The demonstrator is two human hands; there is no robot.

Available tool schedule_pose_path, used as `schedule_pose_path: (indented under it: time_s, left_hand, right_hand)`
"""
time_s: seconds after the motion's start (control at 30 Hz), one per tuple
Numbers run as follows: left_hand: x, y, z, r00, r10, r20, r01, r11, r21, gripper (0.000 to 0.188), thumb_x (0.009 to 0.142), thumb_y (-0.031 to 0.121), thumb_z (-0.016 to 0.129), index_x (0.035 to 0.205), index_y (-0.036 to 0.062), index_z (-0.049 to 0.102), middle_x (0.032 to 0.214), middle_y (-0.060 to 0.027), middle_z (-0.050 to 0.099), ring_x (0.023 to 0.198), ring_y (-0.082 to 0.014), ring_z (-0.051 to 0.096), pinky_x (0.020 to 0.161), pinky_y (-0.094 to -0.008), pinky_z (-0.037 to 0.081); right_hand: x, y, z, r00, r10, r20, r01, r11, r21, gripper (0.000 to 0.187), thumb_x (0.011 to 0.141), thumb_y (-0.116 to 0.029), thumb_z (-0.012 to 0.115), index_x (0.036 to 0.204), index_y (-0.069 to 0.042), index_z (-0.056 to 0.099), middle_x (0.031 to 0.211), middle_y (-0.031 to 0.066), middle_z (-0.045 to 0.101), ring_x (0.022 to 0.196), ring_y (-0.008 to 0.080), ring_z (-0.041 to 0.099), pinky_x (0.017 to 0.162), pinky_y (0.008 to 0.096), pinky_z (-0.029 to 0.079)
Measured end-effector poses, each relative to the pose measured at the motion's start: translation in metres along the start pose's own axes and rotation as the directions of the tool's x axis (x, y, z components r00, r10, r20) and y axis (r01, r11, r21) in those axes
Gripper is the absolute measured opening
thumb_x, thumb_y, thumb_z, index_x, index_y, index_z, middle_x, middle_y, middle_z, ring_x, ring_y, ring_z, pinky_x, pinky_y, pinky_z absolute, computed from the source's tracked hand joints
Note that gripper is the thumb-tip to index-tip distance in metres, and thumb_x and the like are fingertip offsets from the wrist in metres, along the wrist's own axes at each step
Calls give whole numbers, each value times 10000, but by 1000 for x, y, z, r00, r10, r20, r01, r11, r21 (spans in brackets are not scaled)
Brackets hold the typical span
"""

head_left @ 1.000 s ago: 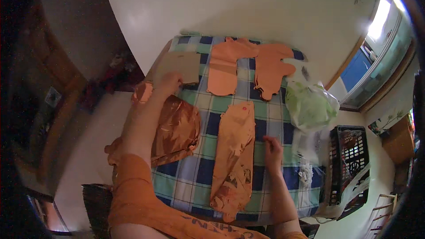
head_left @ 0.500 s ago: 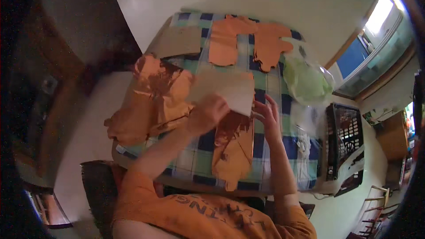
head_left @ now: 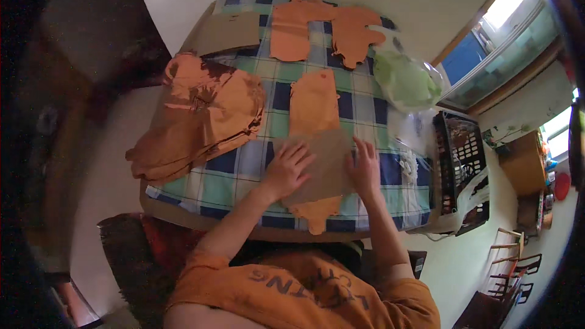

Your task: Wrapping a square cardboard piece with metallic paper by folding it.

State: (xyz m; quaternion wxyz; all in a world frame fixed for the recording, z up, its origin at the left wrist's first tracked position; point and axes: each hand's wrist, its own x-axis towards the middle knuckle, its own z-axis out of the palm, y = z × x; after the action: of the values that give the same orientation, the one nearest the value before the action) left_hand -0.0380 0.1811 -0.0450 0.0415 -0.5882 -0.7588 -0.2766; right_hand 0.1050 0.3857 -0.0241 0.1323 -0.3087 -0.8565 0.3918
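My left hand (head_left: pixel 286 172) lies with fingers spread on the left part of a grey-brown rectangular card (head_left: pixel 328 164). The card rests across the middle of a long flat orange piece (head_left: pixel 314 105), whose two ends stick out at the far and near sides. At the card's right edge is my right hand (head_left: pixel 364 169), its fingers stretched out and apart. I cannot tell whether those fingertips touch the card. To the left sits a heap of orange sheets (head_left: pixel 210 113), creased, with shiny copper-coloured patches.
A checked cloth (head_left: pixel 244 170) covers the table. More orange pieces (head_left: pixel 291 39) and a brown board (head_left: pixel 228 33) lie at the far side. On the right are a green plastic bag (head_left: pixel 405 82), a white tangled bundle (head_left: pixel 409 167) and a black crate (head_left: pixel 466 158).
The card has come down nearer me and lies flat over the orange piece, which now extends farther away. My left hand has gone from gripping the card to lying spread on it.
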Motion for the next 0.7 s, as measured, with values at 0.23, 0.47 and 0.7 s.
schedule_pose_path:
  time_s: [0.23,0.47,0.7]
  left_hand:
    - [6,4,-4,1000,3,-28,-3,1000,10,452,878,342,609,1246,84,576,1403,-154,438,1346,-302,354,1115,-494,253]
    - [-8,11,7,996,-41,80,43,999,-18,537,906,410,551,1337,95,494,1482,-167,349,1390,-335,289,1146,-527,178]
    - [1,16,1,984,-37,173,41,999,-23,564,894,408,536,1365,107,467,1488,-159,335,1395,-342,272,1139,-544,170]
  right_hand:
    - [-25,-4,28,921,-390,13,341,791,-508,477,888,-247,578,1357,-200,504,1450,118,411,1355,316,351,1118,536,219]
    - [-25,-9,38,912,-405,-58,292,743,-602,487,888,-288,583,1349,-161,494,1411,119,449,1310,319,400,1087,529,279]
    - [85,13,8,988,-128,-90,107,971,-212,373,830,-213,650,1145,-24,590,950,142,649,923,296,613,786,404,489]
